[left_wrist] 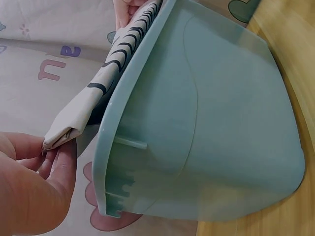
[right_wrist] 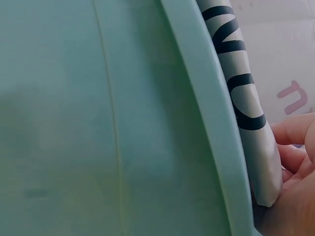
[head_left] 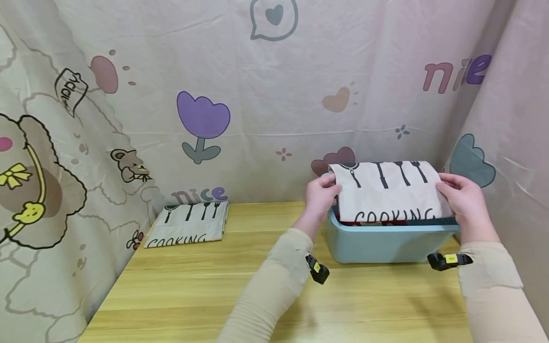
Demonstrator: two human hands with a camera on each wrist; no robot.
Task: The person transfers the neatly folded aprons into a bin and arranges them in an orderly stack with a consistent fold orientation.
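Against backdrop, both hands pinch folded cloth (head_left: 388,190) over bin (head_left: 386,243) rim.

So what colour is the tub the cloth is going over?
Light blue-green. The tub shows best in the head view, under the folded cloth.

So there's a second folded cloth (head_left: 188,224) with black utensil prints and "COOKING" on it, lying at the back left corner of the light wood counter (head_left: 193,290), right against the backdrop. The backdrop is a pale cartoon sheet (head_left: 257,95) with a purple tulip (head_left: 202,121), hearts, a little bear (head_left: 128,166) and "nice" lettering.
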